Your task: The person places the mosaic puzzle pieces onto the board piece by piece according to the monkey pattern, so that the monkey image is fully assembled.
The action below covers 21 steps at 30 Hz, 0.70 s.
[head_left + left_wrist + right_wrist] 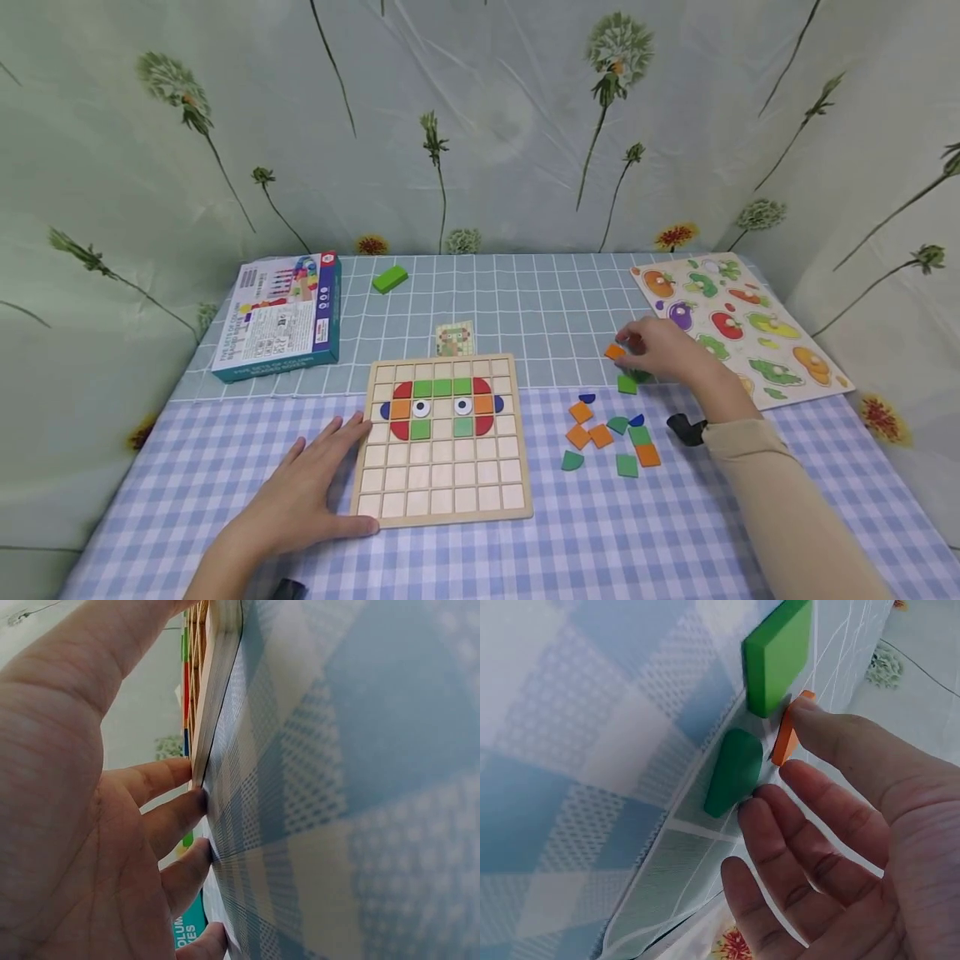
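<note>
A wooden grid board lies in front of me, with red, green, orange and blue tiles and two eye tiles forming a face in its upper half. My left hand rests at the board's left side, fingers spread, with the thumb by its lower corner. In the left wrist view, fingertips meet the board's side edge. Farther right, my right hand pinches an orange square tile between thumb and index finger. Below that hand lie a light green tile and a dark green rounded tile.
Loose orange, green and blue tiles lie right of the board. Behind it are a small pattern card and a green block. A boxed toy stands back left; a vegetable puzzle board lies back right.
</note>
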{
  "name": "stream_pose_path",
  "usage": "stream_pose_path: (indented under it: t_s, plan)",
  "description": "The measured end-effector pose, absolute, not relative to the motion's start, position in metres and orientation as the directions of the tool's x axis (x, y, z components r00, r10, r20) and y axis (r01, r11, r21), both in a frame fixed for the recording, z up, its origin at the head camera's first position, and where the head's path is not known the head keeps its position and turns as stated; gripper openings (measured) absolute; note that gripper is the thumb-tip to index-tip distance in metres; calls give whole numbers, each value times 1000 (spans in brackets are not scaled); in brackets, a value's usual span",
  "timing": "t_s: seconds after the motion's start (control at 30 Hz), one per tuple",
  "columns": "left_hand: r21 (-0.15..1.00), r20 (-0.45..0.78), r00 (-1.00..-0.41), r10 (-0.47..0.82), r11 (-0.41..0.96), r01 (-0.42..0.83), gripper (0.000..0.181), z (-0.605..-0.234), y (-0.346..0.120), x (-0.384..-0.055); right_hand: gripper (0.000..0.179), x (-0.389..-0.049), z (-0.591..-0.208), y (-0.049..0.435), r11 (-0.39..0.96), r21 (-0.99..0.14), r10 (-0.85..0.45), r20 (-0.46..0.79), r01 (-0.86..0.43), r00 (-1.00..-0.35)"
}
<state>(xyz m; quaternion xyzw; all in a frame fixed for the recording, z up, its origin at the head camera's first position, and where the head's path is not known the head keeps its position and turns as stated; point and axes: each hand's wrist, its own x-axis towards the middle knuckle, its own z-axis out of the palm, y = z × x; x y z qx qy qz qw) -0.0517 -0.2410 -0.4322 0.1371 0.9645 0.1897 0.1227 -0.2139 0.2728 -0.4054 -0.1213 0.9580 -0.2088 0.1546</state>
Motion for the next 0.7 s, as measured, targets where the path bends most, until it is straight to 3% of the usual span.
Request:
stream_pose_path:
  t_s: [0.7]
  plan:
    - [398,-200,-934,296,896,198,128,-431,-240,-52,29,-215,-413,270,882,-449,-274,-245,-141,-930]
